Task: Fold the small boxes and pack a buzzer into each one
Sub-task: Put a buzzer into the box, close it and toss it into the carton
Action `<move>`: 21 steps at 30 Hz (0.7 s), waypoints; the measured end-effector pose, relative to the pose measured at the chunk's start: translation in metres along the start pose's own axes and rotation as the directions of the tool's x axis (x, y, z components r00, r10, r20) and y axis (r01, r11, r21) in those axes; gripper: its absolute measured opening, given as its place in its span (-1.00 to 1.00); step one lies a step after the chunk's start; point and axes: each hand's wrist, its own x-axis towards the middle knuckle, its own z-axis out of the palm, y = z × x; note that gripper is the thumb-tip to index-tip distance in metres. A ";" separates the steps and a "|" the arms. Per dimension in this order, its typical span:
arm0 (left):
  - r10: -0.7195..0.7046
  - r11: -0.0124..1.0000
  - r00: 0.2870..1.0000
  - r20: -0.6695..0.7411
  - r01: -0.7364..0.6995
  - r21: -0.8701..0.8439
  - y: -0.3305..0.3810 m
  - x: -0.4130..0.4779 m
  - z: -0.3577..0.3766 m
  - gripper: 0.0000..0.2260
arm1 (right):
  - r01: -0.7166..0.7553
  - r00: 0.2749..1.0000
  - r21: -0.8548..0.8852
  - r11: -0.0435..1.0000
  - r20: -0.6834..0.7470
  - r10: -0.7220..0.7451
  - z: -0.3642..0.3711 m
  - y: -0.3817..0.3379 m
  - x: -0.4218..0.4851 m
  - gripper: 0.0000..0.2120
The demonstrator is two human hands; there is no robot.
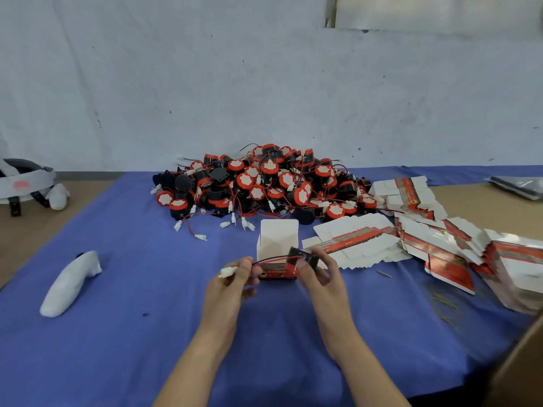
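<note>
On the blue cloth [117, 318], near its middle: an open box [277, 239], upright, white lid flap raised at the back, red printed front turned toward the person. Just before it and partly across it, both hands. Right hand [320, 277] curled round a black buzzer [305, 258], held at the box's near right corner, level with the opening. Left hand [232, 280] pinching a white plug [227, 272] between thumb and fingers, the other fingers loosely bent. Red and black wire [270, 259] stretched from plug to buzzer, crossing the box front.

Behind the box, a big pile of buzzers [264, 183], black and red with white labels, wires and plugs trailing onto the cloth. To the right, flat boxes [411, 239] fanned in overlapping stacks, touching the pile's right edge and reaching nearly to the box. Far left on the cloth, well apart, a white controller [69, 284] lying on its side. Past the cloth's left edge, on bare table, a headset [23, 180]. At bottom right, the corner of a brown carton [523, 362].
</note>
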 end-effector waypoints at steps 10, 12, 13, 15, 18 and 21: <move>0.141 0.957 0.990 0.033 -0.144 0.253 -0.006 -0.006 0.005 -0.89 | -0.425 0.896 0.353 0.833 0.295 0.332 -0.002 -0.014 -0.002 -0.47; 0.194 0.920 0.977 0.087 -0.212 0.329 -0.008 -0.008 0.007 -0.86 | -0.444 0.888 0.376 0.813 0.307 0.343 -0.004 -0.013 -0.001 -0.50; 0.216 0.896 0.968 0.131 -0.250 0.367 -0.009 -0.010 0.009 -0.84 | -0.443 0.888 0.378 0.813 0.309 0.340 -0.005 -0.012 0.000 -0.52; 0.238 0.833 0.944 0.231 -0.320 0.451 -0.012 -0.013 0.012 -0.76 | -0.435 0.890 0.321 0.841 0.297 0.347 -0.006 -0.009 0.001 -0.54; 0.271 0.721 0.909 0.317 -0.410 0.558 -0.011 -0.015 0.014 -0.68 | -0.417 0.900 0.225 0.880 0.233 0.367 -0.004 -0.007 0.002 -0.56; 0.294 0.638 0.871 0.394 -0.486 0.598 -0.009 -0.017 0.016 -0.61 | -0.393 0.917 0.259 0.882 0.180 0.356 -0.003 -0.006 0.003 -0.64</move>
